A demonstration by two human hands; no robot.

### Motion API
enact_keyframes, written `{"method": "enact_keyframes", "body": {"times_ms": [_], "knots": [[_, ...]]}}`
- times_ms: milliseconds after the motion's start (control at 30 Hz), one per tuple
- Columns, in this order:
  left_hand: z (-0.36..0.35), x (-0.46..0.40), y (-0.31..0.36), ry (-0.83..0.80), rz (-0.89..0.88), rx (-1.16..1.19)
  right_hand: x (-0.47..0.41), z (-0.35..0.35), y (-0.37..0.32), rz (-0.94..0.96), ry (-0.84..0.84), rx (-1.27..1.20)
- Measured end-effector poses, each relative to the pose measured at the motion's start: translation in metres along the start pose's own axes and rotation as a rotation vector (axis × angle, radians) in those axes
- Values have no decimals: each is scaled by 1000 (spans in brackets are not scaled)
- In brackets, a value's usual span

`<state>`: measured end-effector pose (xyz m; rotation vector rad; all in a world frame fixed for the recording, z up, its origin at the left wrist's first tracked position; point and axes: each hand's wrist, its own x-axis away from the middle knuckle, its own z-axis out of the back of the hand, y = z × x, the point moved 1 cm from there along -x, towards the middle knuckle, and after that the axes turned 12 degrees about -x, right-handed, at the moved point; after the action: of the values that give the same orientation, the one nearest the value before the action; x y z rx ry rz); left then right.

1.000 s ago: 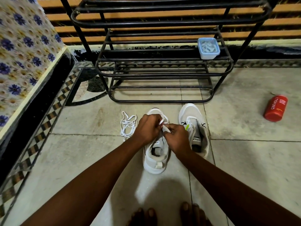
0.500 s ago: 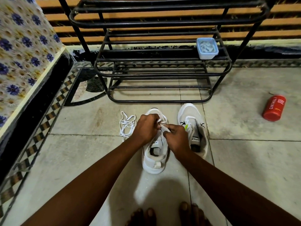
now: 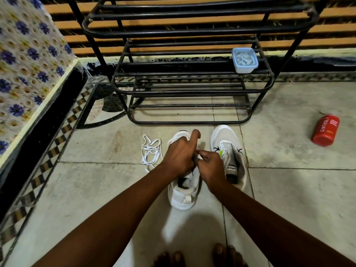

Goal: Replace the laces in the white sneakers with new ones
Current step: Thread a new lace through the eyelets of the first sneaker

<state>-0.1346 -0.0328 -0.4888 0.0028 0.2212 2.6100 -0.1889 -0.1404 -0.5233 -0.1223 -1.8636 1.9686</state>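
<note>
Now, both hands over the left sneaker [image 3: 183, 197], left hand [image 3: 180, 155] curled with forefinger raised, right hand [image 3: 211, 164] fingers pinching a lace, loose lace [image 3: 151, 152] just left, shoe rack [image 3: 192, 89] edge close ahead, open floor [image 3: 298, 189] right.

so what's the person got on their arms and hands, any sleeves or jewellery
Nothing shows: the left hand and right hand are bare, with no gloves, rings, watch or bracelets. Both forearms are uncovered up to the frame's edge, so no sleeve is in view.
</note>
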Motion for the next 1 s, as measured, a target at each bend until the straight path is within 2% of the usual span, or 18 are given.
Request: {"method": "enact_keyframes", "body": {"times_ms": [67,133,200,433,533,767,1000], "knots": [[0,0,-2,28,57,78,0,1,0,4,-2,3],[-2,2,-9,38,195,233,1,2,0,1,-16,-3],[-3,4,-14,11,276,287,2,1,-1,-9,-47,-31],[-6,5,-11,8,300,137,4,-2,-4,-26,-16,-7],[-5,3,-14,-1,249,81,4,-1,-3,-25,-25,23],[-6,8,-15,26,265,269,4,0,-3,-17,-32,29],[-8,10,-22,33,414,545,3,0,-1,7,-74,79]]}}
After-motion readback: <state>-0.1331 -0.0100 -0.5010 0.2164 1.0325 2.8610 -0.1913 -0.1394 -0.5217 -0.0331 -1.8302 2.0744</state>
